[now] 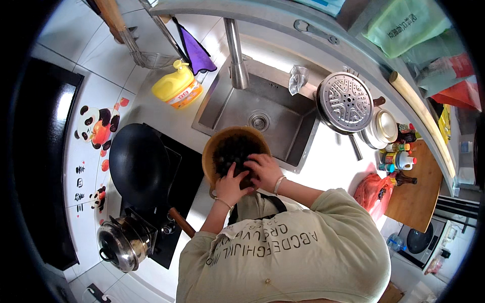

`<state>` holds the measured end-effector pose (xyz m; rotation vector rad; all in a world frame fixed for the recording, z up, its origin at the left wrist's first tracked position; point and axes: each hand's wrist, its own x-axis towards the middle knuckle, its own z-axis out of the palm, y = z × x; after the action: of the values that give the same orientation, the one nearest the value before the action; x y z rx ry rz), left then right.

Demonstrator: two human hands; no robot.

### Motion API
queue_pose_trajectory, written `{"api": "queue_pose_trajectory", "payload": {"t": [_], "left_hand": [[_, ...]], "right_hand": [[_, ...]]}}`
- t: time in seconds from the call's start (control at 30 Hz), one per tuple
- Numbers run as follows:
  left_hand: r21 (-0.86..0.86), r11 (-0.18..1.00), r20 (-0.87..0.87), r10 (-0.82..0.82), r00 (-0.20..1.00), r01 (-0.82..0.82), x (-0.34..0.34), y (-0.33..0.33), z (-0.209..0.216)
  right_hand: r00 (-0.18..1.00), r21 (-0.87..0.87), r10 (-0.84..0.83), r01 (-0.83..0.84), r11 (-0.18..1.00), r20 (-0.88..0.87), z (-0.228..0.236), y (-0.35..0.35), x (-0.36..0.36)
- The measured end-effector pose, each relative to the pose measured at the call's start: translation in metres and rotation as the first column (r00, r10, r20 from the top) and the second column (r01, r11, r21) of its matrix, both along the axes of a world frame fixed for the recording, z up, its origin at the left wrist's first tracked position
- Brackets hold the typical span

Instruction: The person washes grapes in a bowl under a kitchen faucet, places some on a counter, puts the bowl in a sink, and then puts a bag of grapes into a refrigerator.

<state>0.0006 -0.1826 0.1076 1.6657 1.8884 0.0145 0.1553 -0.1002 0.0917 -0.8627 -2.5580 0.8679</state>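
A tan-yellow bowl (207, 151) stands at the near edge of the sink, in front of my body. It is filled with dark, roundish pieces (233, 151), too small and dark to name. My left hand (232, 188) lies over the bowl's near side, fingers spread, thumb stretched toward the other hand. From the right my right hand (264, 171) reaches over the rim, fingers apart and pointing left among the pieces. Some fingertips are lost against the dark heap. No held object shows in either hand.
Behind the bowl lies a steel sink (293, 123) with a faucet (238, 76). A black wok (139, 164) and lidded pot (121, 245) stand left on the stove. Right are a perforated steamer plate (346, 101), stacked bowls (386, 126) and a red bag (373, 192). A yellow bottle (177, 87) stands back left.
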Motion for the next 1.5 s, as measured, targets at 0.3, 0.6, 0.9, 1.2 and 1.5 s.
{"api": "queue_pose_trajectory", "payload": {"t": [0.3, 0.6, 0.9, 1.2, 1.5], "left_hand": [[0.296, 0.723, 0.340, 0.530, 0.777, -0.624, -0.074, -0.054, -0.063], [-0.331, 0.752, 0.715, 0.594, 0.369, -0.570, -0.058, -0.023, -0.013], [-0.319, 0.943, 0.902, 0.270, 0.336, 0.100, 0.064, -0.028, 0.022], [-0.313, 0.609, 0.874, -0.115, 0.472, 0.729, 0.288, -0.159, -0.011], [-0.424, 0.339, 0.866, -0.121, 0.486, 0.840, 0.511, -0.322, -0.001]], "right_hand": [[0.871, -0.938, -0.480, 0.249, 0.242, 0.108, -0.070, -0.024, 0.028], [0.410, -0.987, -0.900, -0.002, 0.163, -0.149, -0.072, -0.077, 0.008], [-0.071, -0.974, -0.986, 0.185, 0.133, -0.149, 0.015, -0.237, 0.126], [-0.625, -0.987, -0.780, 0.116, -0.115, 0.017, 0.028, -0.468, 0.240], [-0.808, -0.968, -0.585, 0.090, -0.233, 0.065, 0.041, -0.642, 0.405]]}}
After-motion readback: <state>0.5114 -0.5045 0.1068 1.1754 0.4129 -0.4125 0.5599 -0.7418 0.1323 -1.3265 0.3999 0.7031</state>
